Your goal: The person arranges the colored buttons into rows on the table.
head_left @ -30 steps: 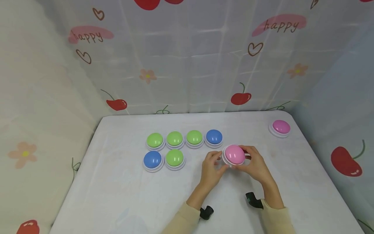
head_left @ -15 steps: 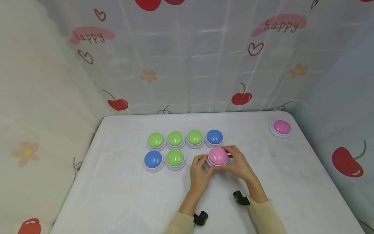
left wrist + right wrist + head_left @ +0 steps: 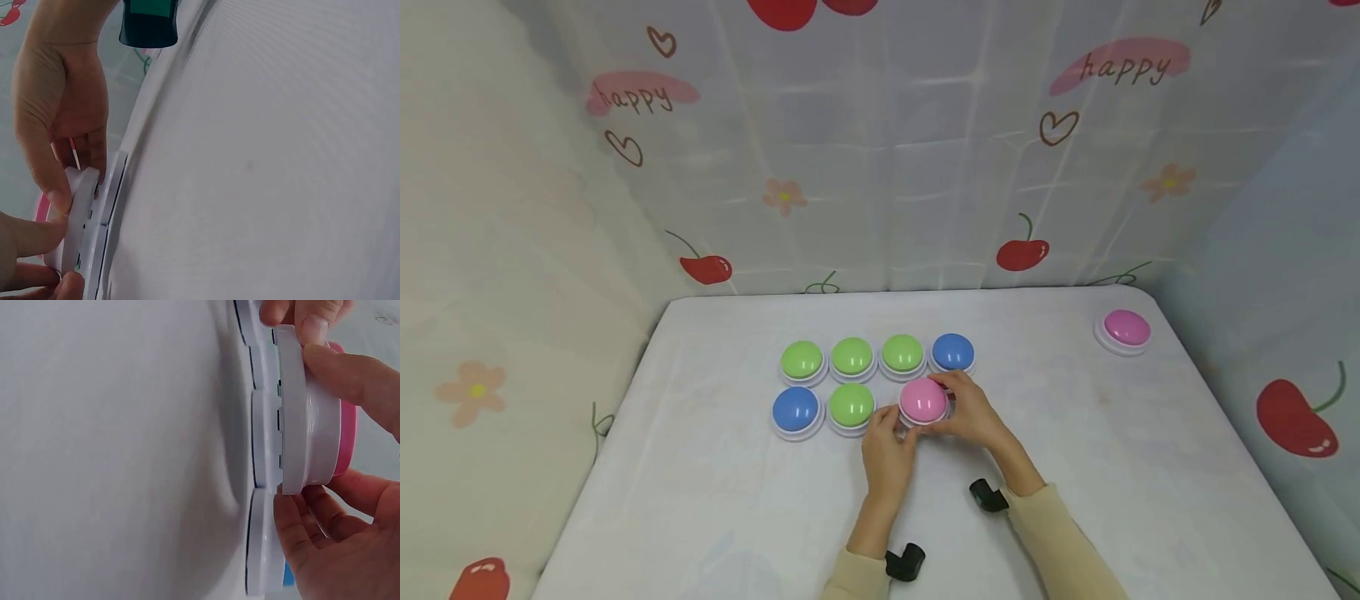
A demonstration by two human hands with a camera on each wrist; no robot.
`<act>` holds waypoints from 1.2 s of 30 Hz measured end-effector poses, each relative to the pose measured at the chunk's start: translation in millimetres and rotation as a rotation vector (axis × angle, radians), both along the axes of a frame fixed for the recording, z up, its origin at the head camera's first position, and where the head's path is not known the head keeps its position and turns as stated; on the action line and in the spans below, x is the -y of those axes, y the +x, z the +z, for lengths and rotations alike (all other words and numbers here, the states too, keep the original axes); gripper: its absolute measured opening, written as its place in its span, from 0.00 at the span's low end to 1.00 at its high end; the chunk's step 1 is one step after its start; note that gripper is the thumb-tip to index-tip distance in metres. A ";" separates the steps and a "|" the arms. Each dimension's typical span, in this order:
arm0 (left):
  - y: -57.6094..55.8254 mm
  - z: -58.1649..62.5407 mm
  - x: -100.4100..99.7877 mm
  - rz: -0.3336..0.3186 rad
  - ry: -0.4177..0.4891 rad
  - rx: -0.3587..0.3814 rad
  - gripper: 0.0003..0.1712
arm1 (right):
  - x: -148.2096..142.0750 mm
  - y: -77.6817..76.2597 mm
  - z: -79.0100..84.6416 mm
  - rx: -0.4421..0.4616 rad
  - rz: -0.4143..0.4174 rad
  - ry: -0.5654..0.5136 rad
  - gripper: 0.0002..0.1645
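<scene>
Both hands hold a push button with a pink dome [image 3: 923, 401] and a round white base [image 3: 294, 412]. My left hand [image 3: 887, 454] grips its left side and my right hand [image 3: 973, 412] its right side, fingers and thumbs at the rim. In the right wrist view the base's underside is raised off the table, with other white bases behind it. The held button is just right of a green button [image 3: 851, 404] in the front row, below the third green button [image 3: 902, 353] of the back row. A blue button [image 3: 953, 352] is just beyond my right fingertips.
Farther left stand a front-row blue button [image 3: 795, 408] and two back-row green buttons, one at the end [image 3: 801, 359] and one beside it [image 3: 852, 356]. Another pink button [image 3: 1127, 327] sits near the far right corner of the white table [image 3: 715, 500]. Printed curtains [image 3: 880, 167] surround it.
Both hands have carried the pink button leftward, from below right of the back-row blue button to beside the front-row green one. The other buttons stay in place.
</scene>
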State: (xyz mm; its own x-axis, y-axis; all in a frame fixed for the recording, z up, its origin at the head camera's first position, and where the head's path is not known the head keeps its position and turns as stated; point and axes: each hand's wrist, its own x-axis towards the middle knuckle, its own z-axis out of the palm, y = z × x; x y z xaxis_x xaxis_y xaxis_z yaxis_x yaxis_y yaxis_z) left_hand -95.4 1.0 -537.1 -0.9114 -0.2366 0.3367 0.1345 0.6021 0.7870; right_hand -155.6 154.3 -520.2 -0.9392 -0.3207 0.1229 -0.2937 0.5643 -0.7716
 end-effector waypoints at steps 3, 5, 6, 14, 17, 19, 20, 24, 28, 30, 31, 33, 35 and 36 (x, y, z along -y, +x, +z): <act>-0.1 -1.0 1.7 0.030 0.005 0.019 0.22 | 6.4 -2.2 -2.9 -0.006 0.011 0.011 0.48; -0.2 -1.4 2.4 0.051 -0.003 0.023 0.22 | 9.8 -2.9 -4.1 -0.009 0.016 0.014 0.47; -0.3 -1.8 2.7 0.063 -0.010 0.024 0.21 | 11.2 -3.3 -4.6 -0.009 0.016 0.010 0.47; -2.1 -3.8 2.5 0.126 -0.044 0.024 0.17 | 17.5 -5.5 -6.9 -0.012 0.015 0.020 0.49; -2.6 -3.9 2.4 0.130 -0.038 0.029 0.16 | 18.6 -6.3 -8.0 -0.003 0.013 0.021 0.49; -2.5 -3.4 2.2 0.130 -0.034 0.026 0.16 | 19.0 -6.9 -9.4 -0.001 0.011 0.022 0.49; -2.5 -3.2 2.2 0.131 -0.032 0.022 0.16 | 19.2 -7.1 -9.9 -0.001 0.010 0.024 0.49; -2.2 -4.1 2.7 0.138 -0.032 0.013 0.16 | 20.7 -7.8 -11.6 0.009 0.010 0.022 0.49; -1.3 -4.7 2.9 0.150 -0.030 0.017 0.14 | 23.2 -7.5 -11.2 0.019 0.010 0.026 0.49; -0.8 -4.0 2.8 0.153 -0.027 0.023 0.14 | 24.3 -7.0 -10.5 0.023 0.008 0.031 0.49; -0.7 -3.7 2.8 0.153 -0.026 0.025 0.14 | 24.8 -6.8 -10.3 0.024 0.007 0.035 0.49; -0.7 -3.0 3.1 0.154 -0.028 0.032 0.14 | 25.6 -6.5 -10.1 0.027 0.003 0.036 0.49; -0.6 -1.9 3.5 0.157 -0.028 0.036 0.15 | 26.3 -6.6 -10.2 0.026 0.000 0.042 0.49; -0.5 -1.4 3.7 0.159 -0.029 0.036 0.15 | 26.6 -6.7 -10.4 0.024 0.000 0.046 0.49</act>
